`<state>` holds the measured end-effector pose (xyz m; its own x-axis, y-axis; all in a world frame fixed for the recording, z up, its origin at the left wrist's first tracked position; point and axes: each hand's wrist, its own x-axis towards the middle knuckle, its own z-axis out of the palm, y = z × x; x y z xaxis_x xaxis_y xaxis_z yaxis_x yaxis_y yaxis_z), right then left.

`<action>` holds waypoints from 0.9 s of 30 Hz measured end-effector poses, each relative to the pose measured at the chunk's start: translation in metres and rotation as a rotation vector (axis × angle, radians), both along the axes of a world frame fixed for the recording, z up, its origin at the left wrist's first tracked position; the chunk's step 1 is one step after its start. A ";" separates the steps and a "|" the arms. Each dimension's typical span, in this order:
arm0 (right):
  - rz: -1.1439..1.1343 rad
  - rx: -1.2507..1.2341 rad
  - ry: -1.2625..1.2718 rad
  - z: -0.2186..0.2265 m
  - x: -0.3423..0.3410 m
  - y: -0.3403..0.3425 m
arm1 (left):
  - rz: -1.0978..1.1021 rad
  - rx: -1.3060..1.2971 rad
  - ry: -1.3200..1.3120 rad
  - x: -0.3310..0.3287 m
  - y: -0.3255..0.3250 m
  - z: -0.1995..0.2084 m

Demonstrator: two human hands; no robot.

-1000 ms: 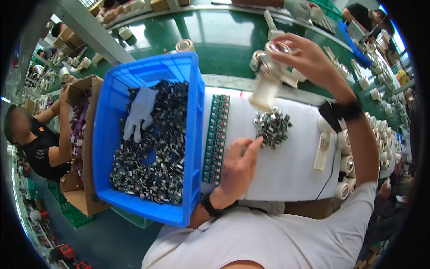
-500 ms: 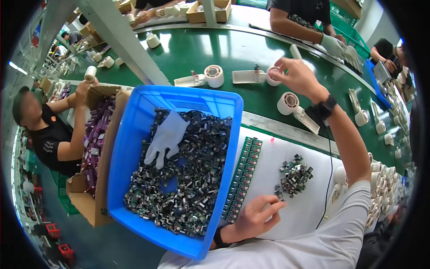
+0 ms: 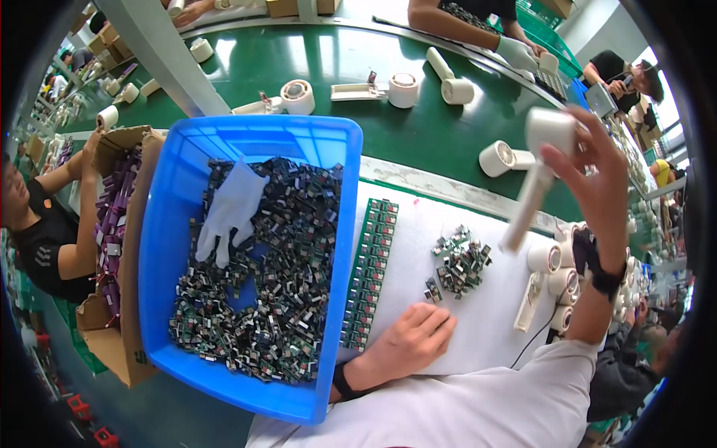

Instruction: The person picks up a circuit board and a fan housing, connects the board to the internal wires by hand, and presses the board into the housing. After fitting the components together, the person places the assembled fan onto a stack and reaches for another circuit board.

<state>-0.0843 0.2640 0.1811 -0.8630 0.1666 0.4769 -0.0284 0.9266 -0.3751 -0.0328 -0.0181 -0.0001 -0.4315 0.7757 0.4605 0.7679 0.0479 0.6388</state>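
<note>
My right hand [image 3: 597, 168] is raised over the right part of the work surface, its fingers around the round head of a white handheld fan housing [image 3: 550, 134]. The housing is blurred, its handle slanting down toward the white sheet. On that sheet rests my left hand [image 3: 414, 334], fingers curled in; whatever they may hold is hidden. Just beyond it lies a heap of small circuit boards [image 3: 464, 270], with one or two loose at its near edge. To its left runs a long green panel of joined circuit boards [image 3: 371, 269].
A blue bin [image 3: 346, 224] of small boards, with a white glove [image 3: 233, 209] on top, stands left. Beyond runs a green conveyor [image 3: 328, 63] bearing white fan housings. More housings [image 3: 564, 280] are stacked right. A co-worker [image 3: 56, 231] sits behind a cardboard box [image 3: 142, 216] of purple cells.
My right hand has come back from the conveyor to the right, now with a fan housing in it. My left hand's fingers have curled in. The whole view has shifted.
</note>
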 end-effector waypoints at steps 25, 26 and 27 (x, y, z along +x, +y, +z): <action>0.033 -0.167 -0.213 -0.126 0.184 -0.113 | 0.117 0.156 -0.133 0.014 -0.004 0.014; 0.035 -0.173 -0.212 -0.126 0.184 -0.111 | 0.098 0.167 -0.172 0.015 -0.003 0.011; 0.070 -0.176 -0.248 -0.125 0.184 -0.109 | 0.081 0.179 -0.210 0.015 -0.003 0.009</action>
<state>0.0995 0.1549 0.0564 -0.9618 0.1637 0.2195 0.0225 0.8460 -0.5327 -0.0175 -0.0211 0.0088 -0.5887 0.6497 0.4811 0.6164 -0.0243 0.7871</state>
